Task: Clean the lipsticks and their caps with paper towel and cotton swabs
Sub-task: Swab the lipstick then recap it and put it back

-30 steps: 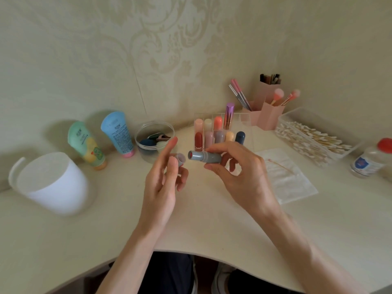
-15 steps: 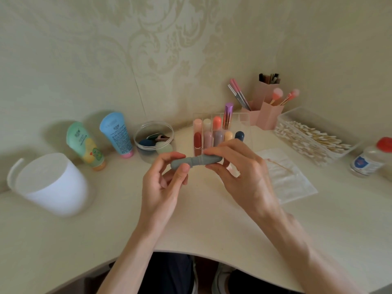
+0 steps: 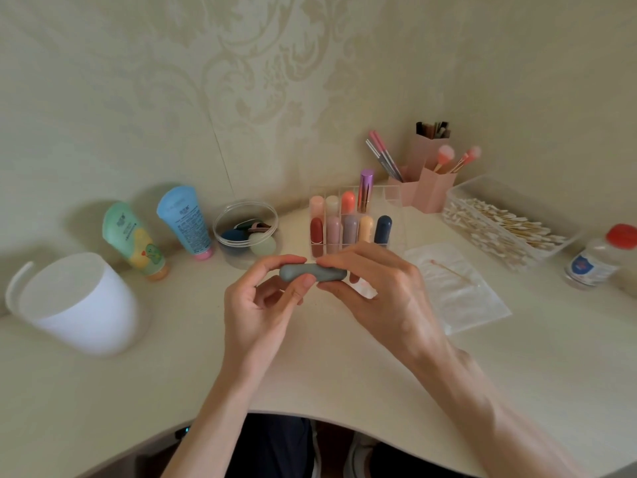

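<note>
Currently, a grey lipstick (image 3: 312,272) is being held level just above the desk (image 3: 310,374), with its cap seated. Its left end is being pinched between the index fingertip and thumb of the left hand (image 3: 262,315); the remaining fingers of that hand are being kept loosely curled beneath. Its right end is being gripped between the curled index finger and thumb of the right hand (image 3: 379,298).

Just behind the hands, further lipsticks (image 3: 350,229) are being stored upright in a clear rack (image 3: 396,215). To the right, a paper towel (image 3: 462,305) is being kept flat on the desk, with one cotton swab (image 3: 448,269) lying across it. Beyond the towel, more swabs are being stored in a clear box (image 3: 517,193), and a red-capped bottle (image 3: 594,262) is standing beside it. Brushes are being kept in pink holders (image 3: 431,193) behind the rack. To the left, a round jar (image 3: 246,232), a blue tube (image 3: 184,222), a green tube (image 3: 132,238) and a white bin (image 3: 79,305) are standing on the desk.
</note>
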Available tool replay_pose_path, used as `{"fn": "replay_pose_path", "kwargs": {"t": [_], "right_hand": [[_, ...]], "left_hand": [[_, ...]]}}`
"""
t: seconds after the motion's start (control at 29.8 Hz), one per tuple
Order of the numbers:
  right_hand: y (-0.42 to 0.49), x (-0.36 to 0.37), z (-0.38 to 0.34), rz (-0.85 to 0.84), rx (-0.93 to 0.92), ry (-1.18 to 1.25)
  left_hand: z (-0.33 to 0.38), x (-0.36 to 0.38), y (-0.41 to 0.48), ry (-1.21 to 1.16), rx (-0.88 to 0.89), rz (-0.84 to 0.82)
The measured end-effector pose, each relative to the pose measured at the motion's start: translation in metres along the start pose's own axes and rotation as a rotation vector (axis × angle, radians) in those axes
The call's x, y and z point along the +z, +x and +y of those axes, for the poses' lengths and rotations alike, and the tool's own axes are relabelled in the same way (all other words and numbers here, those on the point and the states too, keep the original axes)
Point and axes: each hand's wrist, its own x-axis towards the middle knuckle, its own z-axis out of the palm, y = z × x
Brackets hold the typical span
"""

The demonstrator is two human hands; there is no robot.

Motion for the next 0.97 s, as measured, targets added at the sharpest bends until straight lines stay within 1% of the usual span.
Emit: {"fn": "replay_pose_path", "kwargs": {"t": [0.1, 0.23, 0.4, 0.47, 0.54, 0.6, 0.67, 0.84, 0.97], "right_hand": [[0.000, 0.000, 0.001, -0.013, -0.004, -0.023], [0.002, 0.000, 0.006, -0.027, -0.007, -0.052], [0.003, -0.003, 0.007, -0.076, -0.013, 0.000], [0.004, -0.009, 0.009, -0.055, 0.054, 0.023], [0.008, -0.022, 0.013, 0.024, 0.192, 0.069], [0.012, -0.036, 0.023, 0.103, 0.332, 0.111], [0.015, -0.046, 0.034, 0.164, 0.405, 0.135], [0.014, -0.048, 0.051, 0.212, 0.442, 0.147], [0.016, -0.043, 0.055, 0.223, 0.427, 0.105]], "left_hand": [[0.000, 0.000, 0.000, 0.059, 0.022, -0.006], [0.002, 0.005, -0.003, 0.172, 0.093, -0.016], [0.006, 0.018, -0.002, 0.153, 0.104, -0.015], [0.005, 0.020, 0.002, 0.111, 0.111, -0.027], [0.002, 0.018, 0.007, 0.129, 0.107, -0.038], [-0.005, 0.013, 0.013, 0.284, 0.126, -0.082], [-0.010, 0.012, 0.017, 0.468, 0.181, -0.145], [-0.018, 0.018, 0.024, 0.755, 0.330, -0.228], [-0.026, 0.020, 0.023, 0.868, 0.339, -0.204]]}}
